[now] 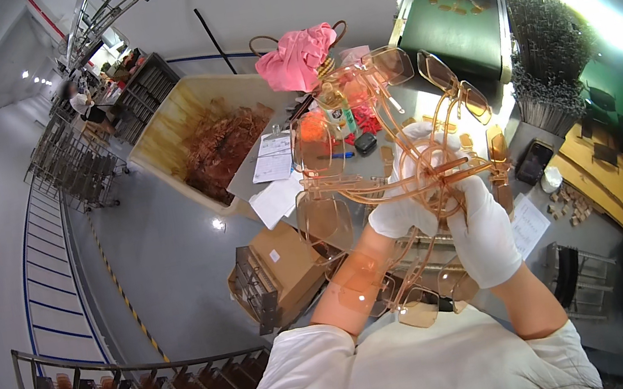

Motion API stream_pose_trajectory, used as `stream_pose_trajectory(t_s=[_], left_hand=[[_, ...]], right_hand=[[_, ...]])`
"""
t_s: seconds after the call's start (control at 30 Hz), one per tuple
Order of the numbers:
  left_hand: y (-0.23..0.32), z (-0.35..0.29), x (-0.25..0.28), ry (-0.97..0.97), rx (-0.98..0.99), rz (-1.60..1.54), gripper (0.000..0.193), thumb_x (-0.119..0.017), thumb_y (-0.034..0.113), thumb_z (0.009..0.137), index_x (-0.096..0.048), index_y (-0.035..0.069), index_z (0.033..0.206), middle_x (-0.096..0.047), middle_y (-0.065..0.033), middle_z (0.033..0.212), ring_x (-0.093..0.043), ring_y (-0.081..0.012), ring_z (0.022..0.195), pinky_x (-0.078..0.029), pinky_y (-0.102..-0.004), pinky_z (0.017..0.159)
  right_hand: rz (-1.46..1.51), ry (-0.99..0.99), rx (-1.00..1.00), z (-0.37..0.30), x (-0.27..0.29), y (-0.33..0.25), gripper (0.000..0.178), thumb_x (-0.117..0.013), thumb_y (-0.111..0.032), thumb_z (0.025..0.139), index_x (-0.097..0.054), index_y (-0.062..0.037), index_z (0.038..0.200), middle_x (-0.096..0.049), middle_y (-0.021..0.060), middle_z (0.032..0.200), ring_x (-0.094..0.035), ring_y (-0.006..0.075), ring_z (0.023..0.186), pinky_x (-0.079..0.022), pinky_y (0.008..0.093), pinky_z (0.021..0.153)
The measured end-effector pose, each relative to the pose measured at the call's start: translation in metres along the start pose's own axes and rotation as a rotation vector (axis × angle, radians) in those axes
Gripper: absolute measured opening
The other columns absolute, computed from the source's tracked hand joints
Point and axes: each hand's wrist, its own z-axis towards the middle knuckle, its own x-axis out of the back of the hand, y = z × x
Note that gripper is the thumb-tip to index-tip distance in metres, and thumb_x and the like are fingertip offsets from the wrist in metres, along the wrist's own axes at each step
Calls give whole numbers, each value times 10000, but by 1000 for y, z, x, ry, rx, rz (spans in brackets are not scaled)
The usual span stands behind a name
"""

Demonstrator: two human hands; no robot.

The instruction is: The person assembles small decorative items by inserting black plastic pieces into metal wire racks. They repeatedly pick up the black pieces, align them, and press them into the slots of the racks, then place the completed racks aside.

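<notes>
Beyond the fingers spreads a cluttered grey counter [245, 183]. The white-gloved right hand [487, 234] clamps its fingers on a translucent amber plastic lens tree [434, 171]; the white-gloved left hand [408, 211], partly hidden, I cannot tell. Bumping the counter could snap thin branches.

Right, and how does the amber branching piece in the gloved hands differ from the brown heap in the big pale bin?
The amber branching piece is pale and see-through; the brown heap is darker and redder.
The piece is held up by the left hand and right hand; the heap lies in the pale bin.
The piece's arms spread apart; the heap is a tangled mass.
Both have warm, orange-brown tones.
</notes>
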Motion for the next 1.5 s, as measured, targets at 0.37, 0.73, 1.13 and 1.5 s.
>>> stream_pose_trajectory(t_s=[0.37,0.73,1.13,1.5], left_hand=[[-12,2,-49,0,-48,271,571,-713,278,976,-378,136,1416,-640,-204,1283,-674,-339,1168,-590,-491,992],[6,12,-45,-94,-469,1147,619,-783,175,905,-450,72,1417,-654,-142,1261,-678,-294,1146,-601,-464,978],[30,62,-55,47,-156,1485,689,-855,192,689,-482,43,1248,-558,-207,1144,-608,-355,1056,-517,-415,957],[98,38,-71,-408,91,1896,683,-841,165,683,-547,141,1300,-524,-194,1231,-580,-393,1165,-579,-491,885]], right_hand=[[25,16,-36,-20,42,4,211,-592,-30,1000,-561,-47,1208,-705,194,1004,-691,394,913,-539,414,794],[-87,68,211,-19,83,-3,425,-674,-14,890,-585,-72,1301,-695,198,1089,-667,412,1018,-529,459,885],[-123,-386,235,3,24,63,381,-743,-281,864,-660,-101,1189,-680,116,815,-680,346,791,-534,476,734],[709,-182,-298,16,140,108,562,-587,-523,969,-583,-69,1300,-697,98,927,-722,267,883,-551,401,747]])
